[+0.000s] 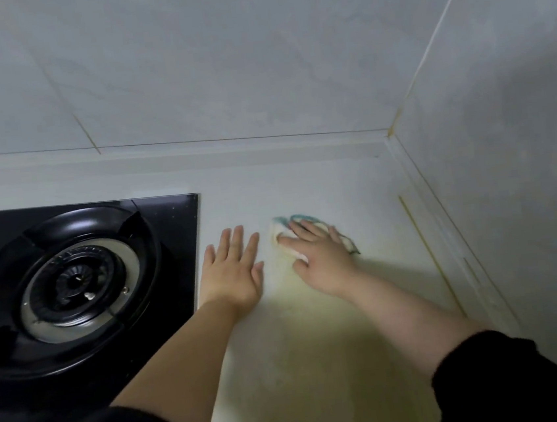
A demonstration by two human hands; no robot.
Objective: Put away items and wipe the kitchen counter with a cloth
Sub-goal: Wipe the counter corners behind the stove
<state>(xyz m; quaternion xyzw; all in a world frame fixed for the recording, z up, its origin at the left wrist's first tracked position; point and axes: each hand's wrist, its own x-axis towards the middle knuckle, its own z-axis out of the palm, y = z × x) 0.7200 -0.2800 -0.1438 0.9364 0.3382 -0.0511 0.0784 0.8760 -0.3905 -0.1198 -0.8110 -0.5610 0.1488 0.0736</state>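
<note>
A pale cloth with a teal edge (281, 236) lies on the light kitchen counter (318, 344), in the corner by the tiled walls. My right hand (319, 256) presses flat on the cloth with fingers spread, covering most of it. My left hand (233, 270) rests flat on the bare counter just left of the cloth, fingers straight, beside the edge of the stove.
A black glass gas stove (176, 228) with a round burner (78, 283) fills the left side. Grey tiled walls (220, 62) meet in a corner at the back right. A yellowish strip (429, 253) runs along the counter by the right wall.
</note>
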